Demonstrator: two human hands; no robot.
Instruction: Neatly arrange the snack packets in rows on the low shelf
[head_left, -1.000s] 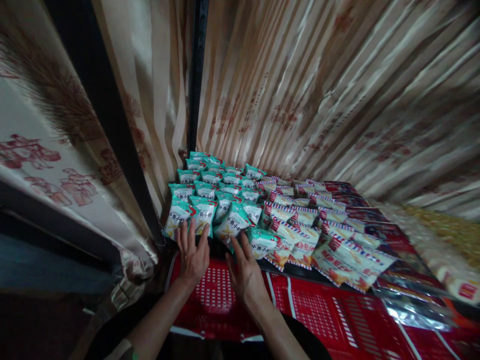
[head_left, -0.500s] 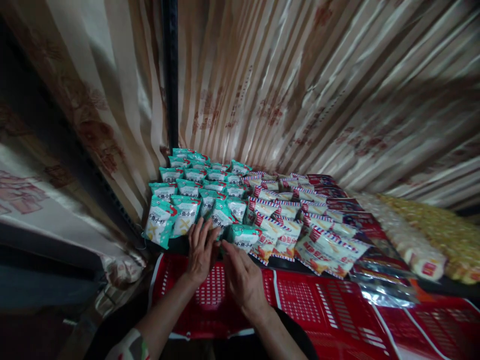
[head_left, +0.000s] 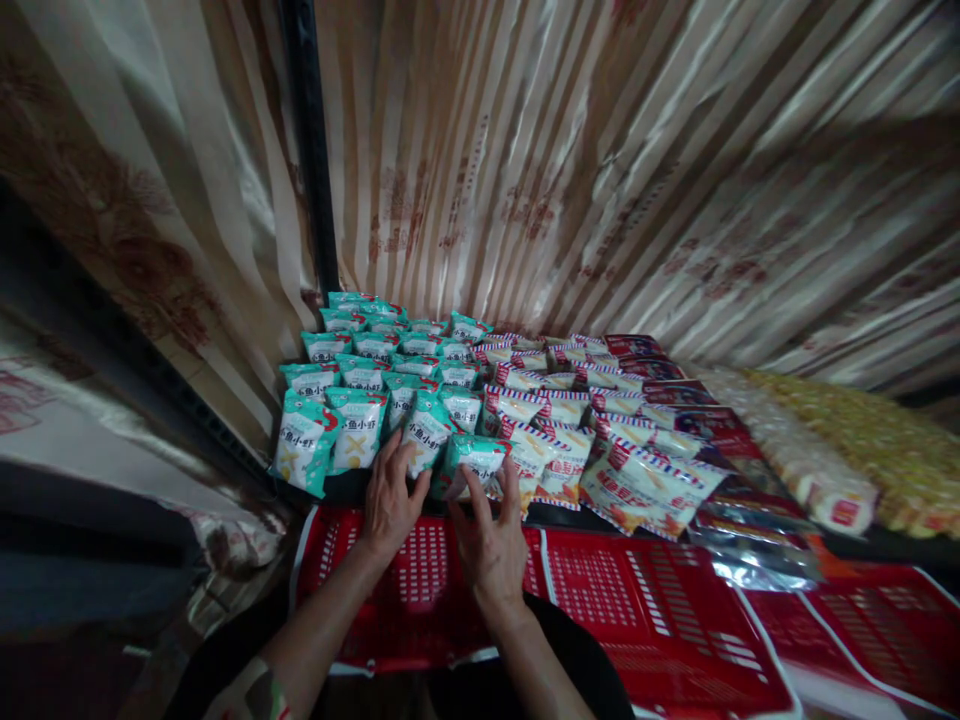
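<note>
My left hand [head_left: 391,500] has its fingers and thumb around the lower edge of a green-and-white snack bag [head_left: 427,428] that leans upright in the front row. Just to the right, my right hand [head_left: 491,545] grips the lower front of another green snack bag [head_left: 480,452], its fingers spread over the face and the thumb at the left side. That bag tilts backward. Behind both hands, several matching green bags stand in rows. White bags with striped tops [head_left: 566,465] adjoin them on the right.
Red perforated plastic baskets [head_left: 600,590] lie below the shelf front. Farther right are dark red packets [head_left: 731,440], silvery packs [head_left: 757,555], and long white and yellow packs [head_left: 862,440]. A dark metal post [head_left: 311,150] and a patterned curtain [head_left: 487,150] stand behind.
My right hand's fingers have spread and moved onto the front green bag. My left hand has closed at the neighbouring bag's lower edge, and that bag stands more upright. The view has shifted slightly.
</note>
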